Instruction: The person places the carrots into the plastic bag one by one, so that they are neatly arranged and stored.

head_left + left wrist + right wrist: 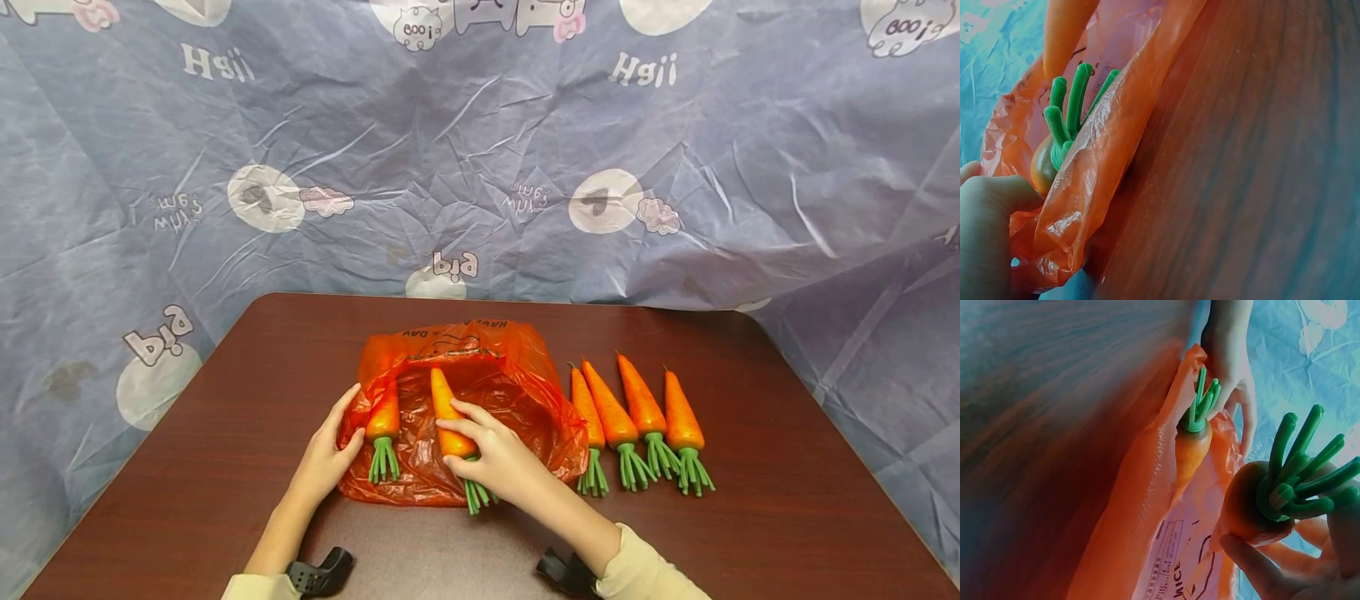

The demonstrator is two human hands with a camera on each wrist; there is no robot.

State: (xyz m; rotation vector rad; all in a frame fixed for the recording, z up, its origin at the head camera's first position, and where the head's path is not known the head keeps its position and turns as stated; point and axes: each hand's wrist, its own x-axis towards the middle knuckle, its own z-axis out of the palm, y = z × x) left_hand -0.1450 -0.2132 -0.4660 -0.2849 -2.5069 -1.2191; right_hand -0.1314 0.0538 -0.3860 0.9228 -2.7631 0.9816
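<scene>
A red-orange plastic bag (525,408) lies on the table with its mouth toward me. My left hand (330,454) holds the bag's left edge, thumb on the inner side. Close to that thumb, one carrot (385,414) lies in the bag, its green stems (1075,103) pointing toward the mouth. Over the opening, my right hand (491,446) grips a second carrot (444,400) by its thick end. That carrot's tip points into the bag, and its stems (1300,462) stick out past the fingers.
Several more carrots (637,400) lie side by side on the brown table (787,483), right of the bag, tips pointing away. A grey-blue printed cloth (480,167) hangs behind the table. Black straps (322,573) show at both wrists.
</scene>
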